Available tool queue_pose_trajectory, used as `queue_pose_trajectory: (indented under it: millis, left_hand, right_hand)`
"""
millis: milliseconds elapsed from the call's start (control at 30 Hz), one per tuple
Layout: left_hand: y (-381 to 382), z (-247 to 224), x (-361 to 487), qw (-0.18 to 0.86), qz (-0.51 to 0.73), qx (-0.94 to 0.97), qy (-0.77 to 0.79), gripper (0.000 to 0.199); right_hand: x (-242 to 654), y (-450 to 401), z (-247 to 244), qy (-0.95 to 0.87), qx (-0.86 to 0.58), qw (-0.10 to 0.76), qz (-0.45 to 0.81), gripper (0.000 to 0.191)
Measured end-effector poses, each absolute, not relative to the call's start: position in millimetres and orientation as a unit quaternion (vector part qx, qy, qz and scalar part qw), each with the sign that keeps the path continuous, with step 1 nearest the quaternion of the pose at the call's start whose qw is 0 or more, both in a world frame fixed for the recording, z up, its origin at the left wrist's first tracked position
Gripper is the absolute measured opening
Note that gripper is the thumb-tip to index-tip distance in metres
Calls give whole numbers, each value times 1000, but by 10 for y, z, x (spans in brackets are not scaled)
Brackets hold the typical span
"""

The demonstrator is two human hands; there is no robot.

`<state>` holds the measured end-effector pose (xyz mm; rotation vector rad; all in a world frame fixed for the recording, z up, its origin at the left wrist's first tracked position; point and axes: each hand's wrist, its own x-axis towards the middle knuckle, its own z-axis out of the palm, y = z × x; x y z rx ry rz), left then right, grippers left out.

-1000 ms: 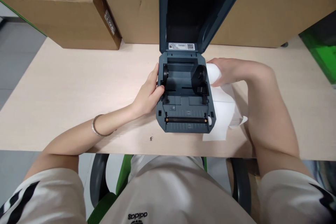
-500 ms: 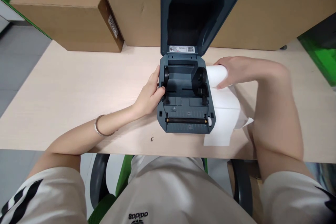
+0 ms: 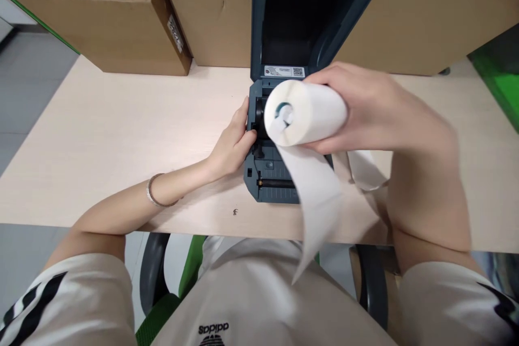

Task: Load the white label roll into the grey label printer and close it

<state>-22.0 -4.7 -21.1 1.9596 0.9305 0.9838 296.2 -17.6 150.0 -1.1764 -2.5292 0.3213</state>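
Note:
A dark blue-grey label printer (image 3: 253, 173) stands on the table with its lid (image 3: 259, 21) raised. My left hand (image 3: 233, 143) grips the printer's left side, thumb over the rim. My right hand (image 3: 360, 102) is wrapped round a white roll of label paper (image 3: 324, 113), held above the printer's open bay. The roll's round end, with its hollow core, faces left and up. A loose strip of paper (image 3: 320, 200) hangs from it past the printer's front right. Roll and strip hide most of the bay and the right part of the black roller (image 3: 278, 183).
Behind the printer stands a large cardboard sheet or box (image 3: 214, 16), with a smaller cardboard box (image 3: 97, 32) at the left. A white paper scrap (image 3: 365, 167) lies on the table (image 3: 101, 124) right of the printer. A small dark bit (image 3: 235, 212) lies near the front edge.
My right hand has lifted the roll from the table beside the printer and carried it left, over the bay. The loose strip now hangs down. My left hand stays on the printer.

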Motion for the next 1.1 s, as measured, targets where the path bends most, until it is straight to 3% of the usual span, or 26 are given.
queue_pose_trajectory:
  millis: [267, 500, 600, 833, 1000, 1100]
  left_hand:
    - [-92, -160, -153, 363, 369, 766, 382, 96]
    - [-91, -169, -146, 375, 376, 764, 365, 97]
    - [-84, -174, -146, 370, 378, 765, 367, 95]
    - [-68, -191, -166, 364, 387, 771, 350, 98]
    - [-46, -223, -191, 371, 390, 766, 352, 99]
    - [-42, -215, -185, 375, 388, 765, 351, 101]
  right_hand:
    - [2764, -101, 1320, -868, -484, 60, 93, 70]
    - [2715, -51, 1252, -878, -475, 24, 50, 61]
    - [2614, 25, 1108, -873, -487, 11, 9, 68]
    - [2530, -426, 1124, -882, -468, 49, -2, 71]
    - [2589, -1078, 960, -911, -395, 110, -52, 97]
    - [2597, -1253, 895, -918, -376, 111, -62, 99]
